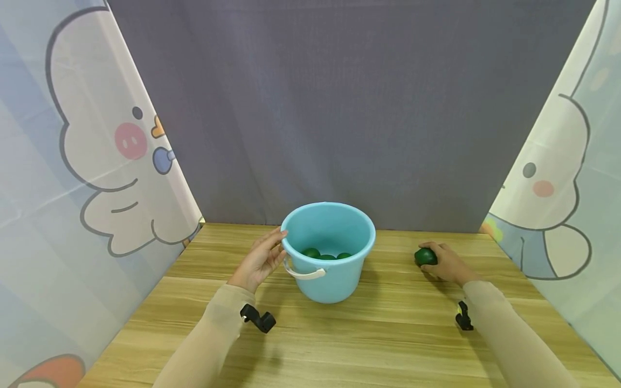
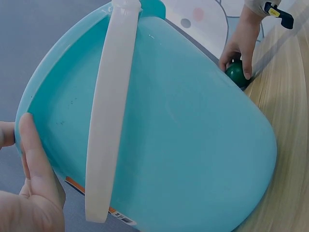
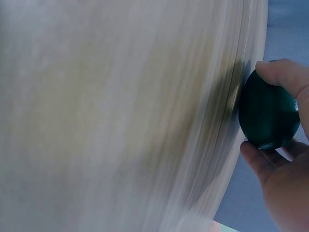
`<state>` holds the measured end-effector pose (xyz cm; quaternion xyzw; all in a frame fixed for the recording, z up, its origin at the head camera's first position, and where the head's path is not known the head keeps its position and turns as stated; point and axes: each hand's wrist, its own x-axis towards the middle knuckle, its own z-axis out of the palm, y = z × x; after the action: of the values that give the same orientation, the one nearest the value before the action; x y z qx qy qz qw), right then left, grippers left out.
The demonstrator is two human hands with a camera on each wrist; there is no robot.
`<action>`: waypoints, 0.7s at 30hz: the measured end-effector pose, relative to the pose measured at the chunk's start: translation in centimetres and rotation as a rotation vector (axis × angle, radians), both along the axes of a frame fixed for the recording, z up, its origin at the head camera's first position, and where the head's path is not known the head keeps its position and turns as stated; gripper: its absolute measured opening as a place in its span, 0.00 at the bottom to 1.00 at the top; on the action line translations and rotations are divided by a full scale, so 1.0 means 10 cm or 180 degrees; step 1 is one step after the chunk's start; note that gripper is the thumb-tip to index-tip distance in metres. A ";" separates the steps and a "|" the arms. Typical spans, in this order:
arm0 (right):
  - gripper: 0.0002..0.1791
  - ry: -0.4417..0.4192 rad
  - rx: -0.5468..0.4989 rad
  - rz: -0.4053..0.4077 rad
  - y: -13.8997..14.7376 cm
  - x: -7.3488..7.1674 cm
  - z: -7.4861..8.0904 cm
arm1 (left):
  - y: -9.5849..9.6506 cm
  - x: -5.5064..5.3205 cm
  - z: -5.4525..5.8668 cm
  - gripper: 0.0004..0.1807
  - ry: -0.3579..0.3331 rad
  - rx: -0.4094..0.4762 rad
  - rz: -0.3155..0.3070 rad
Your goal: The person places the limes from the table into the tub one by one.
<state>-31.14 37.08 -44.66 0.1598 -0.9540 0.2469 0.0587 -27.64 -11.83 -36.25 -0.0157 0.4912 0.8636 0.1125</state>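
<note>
A light blue bucket stands upright on the wooden table, its white handle hanging down at the front left. Several dark green fruits lie inside, partly hidden by the front wall. My left hand holds the bucket's rim at the left, thumb and fingers on either side of it in the left wrist view. Well to the right of the bucket, my right hand grips a smooth, dark green oval fruit between thumb and fingers, low at the tabletop. Its exact kind is unclear.
The wooden table ends at a dark grey cloth behind the bucket. Cartoon-printed curtains flank it on both sides. A black mount sits on the left wrist, another on the right.
</note>
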 end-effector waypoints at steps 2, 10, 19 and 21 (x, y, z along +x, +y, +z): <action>0.32 0.0007 -0.0001 0.0009 0.00 0.01 0.00 | 0.00 0.00 0.00 0.28 -0.0013 0.0009 0.0009; 0.32 0.0058 0.0014 0.0012 0.00 0.03 0.03 | -0.01 0.01 0.00 0.28 0.0004 -0.0030 -0.0043; 0.32 0.0115 0.0064 0.0109 -0.01 0.07 0.13 | -0.01 0.01 0.00 0.29 0.0023 -0.0022 -0.0048; 0.32 0.0125 0.0066 0.0123 -0.02 0.08 0.15 | -0.01 0.00 0.00 0.29 0.0032 -0.0024 -0.0048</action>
<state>-30.38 36.89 -43.20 0.1836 -0.9519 0.2349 0.0709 -27.61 -11.92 -36.26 -0.0081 0.4952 0.8609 0.1165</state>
